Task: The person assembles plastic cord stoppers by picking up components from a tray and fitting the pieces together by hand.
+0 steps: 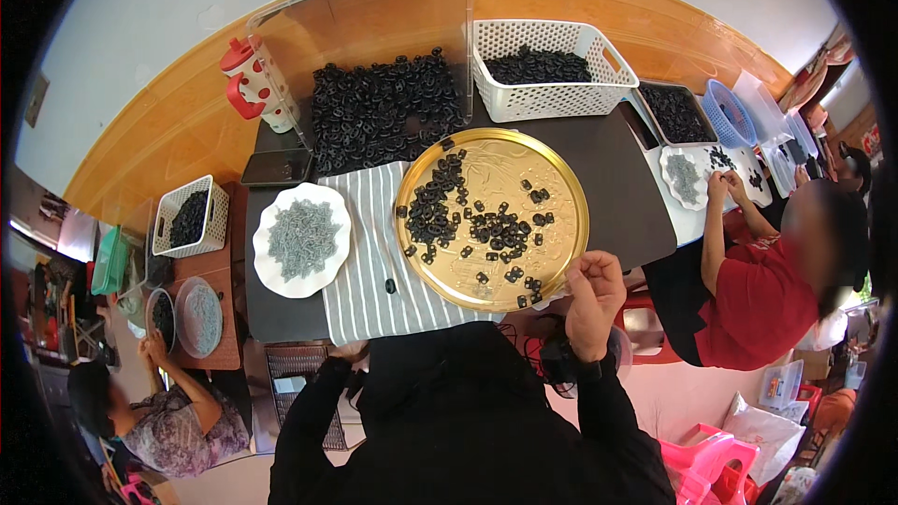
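Small black plastic ring-shaped parts (486, 229) lie scattered over the round gold metal tray (561, 178) in front of you, with a denser clump toward its left side and loose ones near the middle and the near rim. Your right hand (592, 295) is raised at the tray's near right edge with the fingers curled together, pinched as if on something small, though you cannot tell from this view whether a piece is between them. Your left hand (348, 352) is barely visible below the near edge of the grey-and-white striped cloth (369, 262), so its state cannot be told. These parts look light, stiff and smooth, so they will likely slide on the metal; take one by its outer rim between thumb and forefinger rather than pressing down on it. One stray piece sits on the cloth left of the tray. To the left a white scalloped plate (271, 266) holds small grey metal pieces, and on the far side of the dark counter (617, 215) stand a clear plastic bin (374, 37) and a white perforated basket (552, 98), both holding more black parts.
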The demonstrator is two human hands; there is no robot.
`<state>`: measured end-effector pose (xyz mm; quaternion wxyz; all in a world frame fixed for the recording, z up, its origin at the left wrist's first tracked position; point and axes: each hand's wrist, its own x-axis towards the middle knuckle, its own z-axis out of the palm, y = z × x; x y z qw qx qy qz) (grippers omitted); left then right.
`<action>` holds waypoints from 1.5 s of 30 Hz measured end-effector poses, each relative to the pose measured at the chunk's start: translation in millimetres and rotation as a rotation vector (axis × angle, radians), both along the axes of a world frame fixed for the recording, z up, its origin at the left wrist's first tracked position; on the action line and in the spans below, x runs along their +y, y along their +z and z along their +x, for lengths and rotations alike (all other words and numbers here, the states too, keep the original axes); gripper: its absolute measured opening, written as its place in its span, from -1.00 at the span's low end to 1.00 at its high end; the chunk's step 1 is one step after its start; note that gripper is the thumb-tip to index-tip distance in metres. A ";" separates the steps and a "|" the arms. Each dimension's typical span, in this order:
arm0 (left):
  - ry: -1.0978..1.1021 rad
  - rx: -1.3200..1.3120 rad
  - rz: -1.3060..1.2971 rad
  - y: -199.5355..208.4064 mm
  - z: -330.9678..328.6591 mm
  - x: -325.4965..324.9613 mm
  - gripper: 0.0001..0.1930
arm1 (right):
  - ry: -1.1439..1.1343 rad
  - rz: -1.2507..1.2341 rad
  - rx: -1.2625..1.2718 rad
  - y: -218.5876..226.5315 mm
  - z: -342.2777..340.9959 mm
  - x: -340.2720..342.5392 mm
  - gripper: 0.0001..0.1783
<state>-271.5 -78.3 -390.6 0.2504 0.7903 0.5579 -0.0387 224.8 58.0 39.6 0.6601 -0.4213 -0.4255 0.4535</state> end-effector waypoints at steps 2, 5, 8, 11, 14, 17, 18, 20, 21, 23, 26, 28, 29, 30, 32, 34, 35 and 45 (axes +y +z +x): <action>-0.018 -0.011 0.038 -29.9 -9.7 -13.1 -0.43 | -0.003 0.001 0.010 -1.3 -0.1 6.4 -0.79; 0.165 -0.184 -0.135 -10.8 22.3 -41.0 -0.61 | 0.004 -0.014 -0.018 -10.0 -2.4 9.2 -0.79; 0.881 -1.286 -0.841 147.1 108.4 20.1 -0.62 | -0.102 -0.043 -0.072 -20.1 24.1 -3.5 -0.79; 0.574 -0.803 -0.514 174.0 98.1 15.4 -0.60 | -0.064 -0.054 -0.060 -13.4 18.4 -3.3 -0.79; 0.230 -0.293 -0.249 94.7 49.8 -5.8 -0.55 | -0.017 -0.059 -0.051 -10.9 1.3 3.9 -0.80; 0.554 -1.204 -0.538 81.2 52.9 -9.6 -0.53 | 0.003 -0.045 -0.032 -6.8 -5.9 0.9 -0.81; 0.526 -1.208 -0.561 104.2 65.8 6.9 -0.53 | -0.027 -0.046 -0.046 -10.4 -1.1 2.8 -0.81; 0.295 -0.727 -0.415 176.3 93.1 30.5 -0.56 | -0.068 -0.068 -0.091 -16.5 9.3 0.4 -0.80; 0.194 -0.493 -0.320 191.1 98.0 32.6 -0.57 | -0.073 -0.070 -0.095 -16.9 12.1 0.2 -0.80; 0.153 -0.486 -0.323 136.9 82.9 23.7 -0.62 | -0.075 -0.088 -0.073 -16.2 15.5 0.0 -0.80; 0.146 -0.311 -0.324 4.3 15.1 -32.9 -0.57 | 0.017 -0.072 -0.037 -11.9 -1.4 4.8 -0.80; 0.629 -0.540 -0.438 31.0 42.7 -10.0 -0.55 | -0.011 -0.081 -0.061 -17.9 -3.1 2.6 -0.80; 0.472 -0.880 0.151 0.1 -5.9 -73.1 -0.59 | 0.105 -0.095 0.012 -5.6 -15.2 6.8 -0.80; 0.436 -0.920 0.120 20.5 25.0 -38.6 -0.59 | 0.059 -0.099 -0.025 -12.7 -8.9 2.9 -0.80; 0.084 -0.242 0.128 129.3 85.9 25.0 -0.63 | -0.014 -0.100 -0.081 -21.0 9.1 -5.0 -0.81; 0.458 -0.315 -0.361 167.6 76.0 22.9 -0.66 | 0.019 -0.106 -0.069 -19.7 4.6 -0.9 -0.81; 0.788 -0.415 -0.857 183.8 74.1 19.1 -0.70 | 0.007 -0.111 -0.083 -17.8 4.5 -0.4 -0.81; 0.136 -0.437 0.113 479.9 219.7 35.9 -0.86 | 0.074 -0.037 -0.088 -15.1 -2.7 -0.1 -0.81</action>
